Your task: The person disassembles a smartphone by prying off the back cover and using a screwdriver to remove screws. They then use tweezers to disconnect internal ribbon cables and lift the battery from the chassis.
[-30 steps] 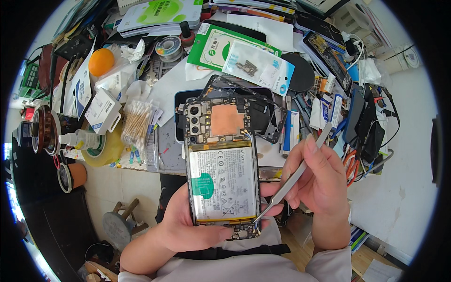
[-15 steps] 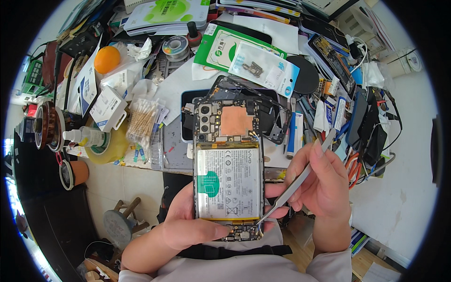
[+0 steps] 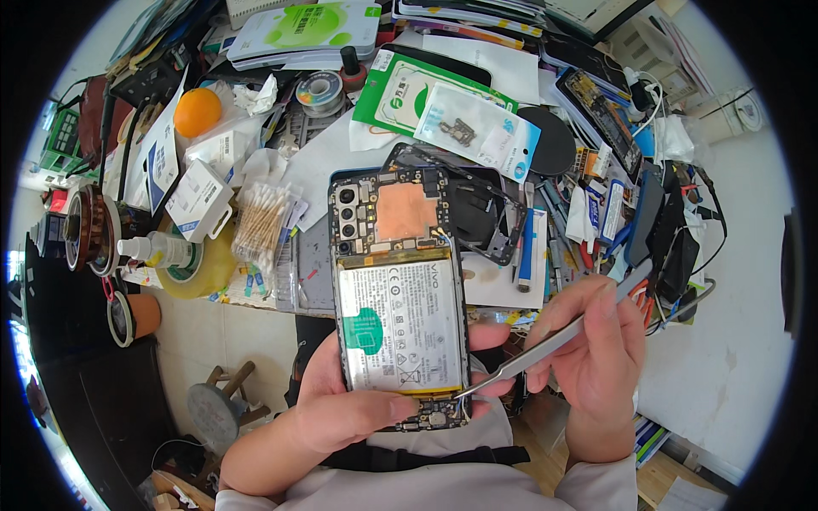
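Observation:
An opened smartphone (image 3: 437,328) lies back side up in my left hand (image 3: 349,417), its silver battery, copper-coloured patch and camera lenses exposed. My left thumb presses on the small circuit board at its lower end, and the fingertips come out past its right edge. Between the thumb and fingers of my right hand (image 3: 592,349) is a pair of metal tweezers (image 3: 545,345), closed around firmly. The tweezers' tip reaches the strip between the battery's lower edge and the bottom board; whether it grips anything there is too small to tell.
Beyond the phone lie a black phone frame (image 3: 503,230), a clear packet of small parts (image 3: 464,129) and a green package (image 3: 399,85). Cotton swabs (image 3: 261,220), a spray bottle (image 3: 162,249) and an orange (image 3: 197,112) are on the left. Tools and cables crowd the right; a stool (image 3: 213,409) stands below.
The phone has shifted left and tilted slightly in my left hand. The tweezers' tip has moved left and a little up, and their rear end has swung to the right.

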`<state>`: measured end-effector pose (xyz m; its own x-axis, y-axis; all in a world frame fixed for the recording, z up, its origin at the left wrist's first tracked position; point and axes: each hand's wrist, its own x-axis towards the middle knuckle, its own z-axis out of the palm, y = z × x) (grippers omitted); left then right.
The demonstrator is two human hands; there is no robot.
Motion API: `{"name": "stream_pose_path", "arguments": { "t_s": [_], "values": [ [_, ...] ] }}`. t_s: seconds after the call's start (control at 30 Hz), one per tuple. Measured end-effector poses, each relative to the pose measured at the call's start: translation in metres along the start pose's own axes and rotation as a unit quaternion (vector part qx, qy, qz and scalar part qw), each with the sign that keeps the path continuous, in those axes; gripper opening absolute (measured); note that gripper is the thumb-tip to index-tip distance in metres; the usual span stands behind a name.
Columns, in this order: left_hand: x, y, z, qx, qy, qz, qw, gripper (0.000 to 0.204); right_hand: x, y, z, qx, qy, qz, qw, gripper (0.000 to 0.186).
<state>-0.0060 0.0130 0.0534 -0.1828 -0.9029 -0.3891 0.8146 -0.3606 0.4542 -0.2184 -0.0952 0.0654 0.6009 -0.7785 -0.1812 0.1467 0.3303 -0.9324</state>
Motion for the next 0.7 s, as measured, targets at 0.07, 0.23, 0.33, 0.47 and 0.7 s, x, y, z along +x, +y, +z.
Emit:
{"name": "stream_pose_path", "arguments": {
  "t_s": [0.07, 0.23, 0.33, 0.47, 0.7],
  "values": [
    [0.0, 0.0, -0.005, -0.023, -0.048, -0.001, 0.999, 0.096, 0.002, 0.002, -0.002, 0.026, -0.004, 0.023, 0.999, 0.042],
    [0.002, 0.0, -0.018, -0.085, -0.154, 0.0, 0.984, 0.076, 0.009, 0.013, -0.007, 0.105, -0.035, 0.067, 0.992, 0.044],
    [0.002, -0.002, -0.021, -0.1, -0.147, -0.003, 0.984, 0.077, 0.009, 0.018, -0.007, 0.125, -0.039, 0.081, 0.988, 0.046],
    [0.002, -0.002, -0.021, -0.103, -0.145, -0.006, 0.984, 0.078, 0.008, 0.021, -0.006, 0.176, -0.026, 0.101, 0.979, 0.05],
    [0.004, -0.003, -0.021, -0.108, -0.144, -0.008, 0.984, 0.081, 0.009, 0.022, -0.008, 0.165, -0.027, 0.123, 0.978, 0.052]
  ]
}}
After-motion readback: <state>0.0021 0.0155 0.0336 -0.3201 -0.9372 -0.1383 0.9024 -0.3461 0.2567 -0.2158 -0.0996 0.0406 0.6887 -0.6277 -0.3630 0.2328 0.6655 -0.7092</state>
